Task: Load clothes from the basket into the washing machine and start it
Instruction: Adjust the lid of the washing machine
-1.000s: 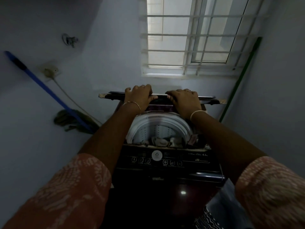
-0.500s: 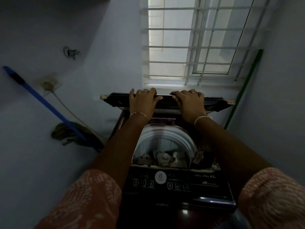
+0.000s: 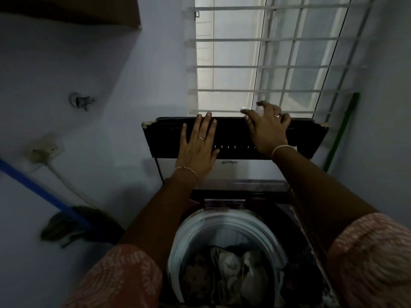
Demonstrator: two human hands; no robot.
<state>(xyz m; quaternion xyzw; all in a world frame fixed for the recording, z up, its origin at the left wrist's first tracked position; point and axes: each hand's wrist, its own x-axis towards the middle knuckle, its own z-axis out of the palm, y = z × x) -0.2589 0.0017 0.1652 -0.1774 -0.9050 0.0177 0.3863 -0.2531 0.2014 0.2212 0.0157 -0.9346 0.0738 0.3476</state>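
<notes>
Lid (image 3: 235,138) was stood up w/ L hand (image 3: 196,150) pressed flat on it, R hand (image 3: 266,130) laid loose-fingered at its top edge, nothing gripped. Clothes (image 3: 231,270) were seen in the drum (image 3: 178,252). If left unsupported, lid could be dropped onto forearms.

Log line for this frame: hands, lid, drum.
left hand: flat on lid | right hand: at lid's top edge, grip unclear | lid: raised | drum: open, clothes inside
</notes>
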